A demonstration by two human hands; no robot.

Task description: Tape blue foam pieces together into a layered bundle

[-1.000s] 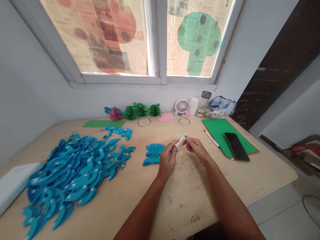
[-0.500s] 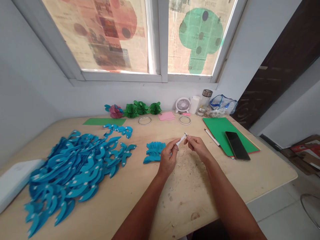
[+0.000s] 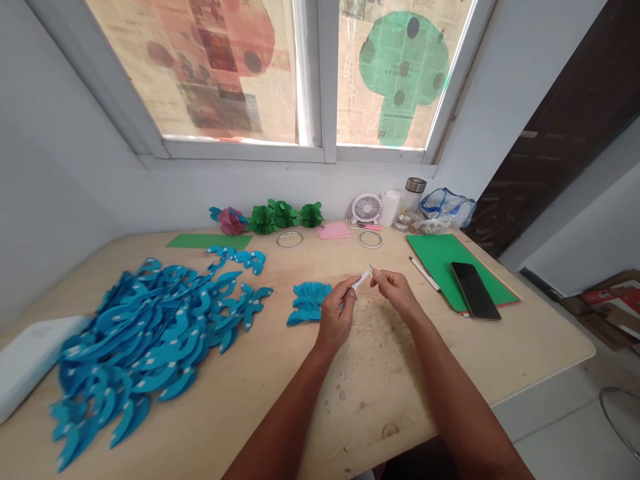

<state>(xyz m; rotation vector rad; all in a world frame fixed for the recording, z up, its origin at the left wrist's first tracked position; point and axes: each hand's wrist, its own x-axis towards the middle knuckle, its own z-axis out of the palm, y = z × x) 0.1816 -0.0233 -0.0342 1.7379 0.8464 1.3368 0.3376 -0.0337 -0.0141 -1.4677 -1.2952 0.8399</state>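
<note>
My left hand (image 3: 336,313) pinches a small white strip (image 3: 361,280) above the middle of the wooden table (image 3: 380,387). My right hand (image 3: 395,291) has its fingertips closed on the strip's far tip. A small stack of blue paper cut-outs (image 3: 307,301) lies just left of my left hand. A large heap of curved blue cut-outs with white tabs (image 3: 150,333) covers the table's left side.
A green board (image 3: 440,263) with a black phone (image 3: 475,290) lies at the right, a white pen (image 3: 424,274) beside it. Along the back wall stand green paper balls (image 3: 283,217), a pink one (image 3: 230,222), a small fan (image 3: 367,208), a jar (image 3: 411,200), two rings and pink notes (image 3: 334,231).
Both hands stay together on the white strip, shifting slightly. The view has tilted a little; nothing on the table has moved.
</note>
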